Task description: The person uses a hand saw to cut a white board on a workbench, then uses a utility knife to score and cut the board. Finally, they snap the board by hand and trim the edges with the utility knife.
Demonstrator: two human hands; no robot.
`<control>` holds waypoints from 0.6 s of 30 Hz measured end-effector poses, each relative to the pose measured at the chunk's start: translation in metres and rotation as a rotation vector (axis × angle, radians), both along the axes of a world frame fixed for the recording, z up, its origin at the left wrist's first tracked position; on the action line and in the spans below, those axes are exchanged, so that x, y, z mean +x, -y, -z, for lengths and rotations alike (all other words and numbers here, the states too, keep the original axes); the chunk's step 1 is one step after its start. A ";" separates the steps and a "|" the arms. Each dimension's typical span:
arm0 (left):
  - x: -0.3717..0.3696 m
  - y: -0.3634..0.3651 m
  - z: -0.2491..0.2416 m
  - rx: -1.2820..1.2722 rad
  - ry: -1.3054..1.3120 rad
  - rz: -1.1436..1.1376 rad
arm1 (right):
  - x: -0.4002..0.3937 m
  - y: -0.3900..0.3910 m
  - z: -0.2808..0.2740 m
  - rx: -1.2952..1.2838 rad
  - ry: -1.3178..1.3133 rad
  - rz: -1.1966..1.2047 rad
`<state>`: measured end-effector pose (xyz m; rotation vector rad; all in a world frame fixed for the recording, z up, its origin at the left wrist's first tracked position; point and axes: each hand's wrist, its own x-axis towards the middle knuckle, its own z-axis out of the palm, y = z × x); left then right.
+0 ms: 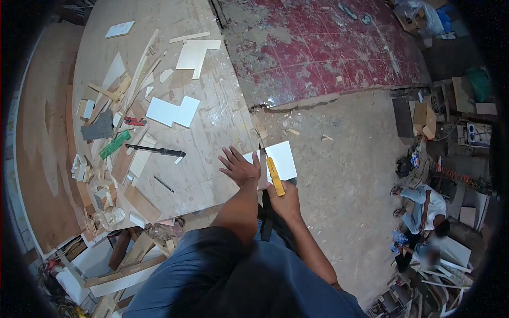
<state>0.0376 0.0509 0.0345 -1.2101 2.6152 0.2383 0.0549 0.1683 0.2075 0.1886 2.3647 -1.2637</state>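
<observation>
A white board (285, 160) lies at the right edge of the wooden worktable, part of it jutting out past the edge. My left hand (240, 166) rests flat on the board's left part and the tabletop, fingers spread. In my right hand (287, 200) is the yellow handle of a handsaw (275, 177), its narrow blade pointing away from me across the board near the table edge. My right fingers are wrapped round the handle, partly hidden under it.
Wood offcuts, an L-shaped white panel (173, 112), a black bar-like tool (155, 150), a green block (115, 145) and a red tool (134, 121) lie on the worktable (212, 100). Scrap wood (127, 259) is piled at lower left. A person (427, 209) sits at the right.
</observation>
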 end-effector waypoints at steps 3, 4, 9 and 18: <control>0.000 0.000 0.004 -0.021 0.031 0.004 | 0.008 -0.006 -0.001 -0.058 0.013 0.008; -0.001 -0.001 0.004 -0.020 0.034 0.005 | 0.010 -0.009 -0.003 -0.098 0.023 0.011; -0.002 0.000 0.000 0.017 0.044 -0.012 | 0.014 -0.012 -0.064 -0.013 0.114 0.015; -0.001 -0.002 0.008 0.002 -0.028 -0.019 | 0.019 0.003 0.011 0.031 0.066 0.058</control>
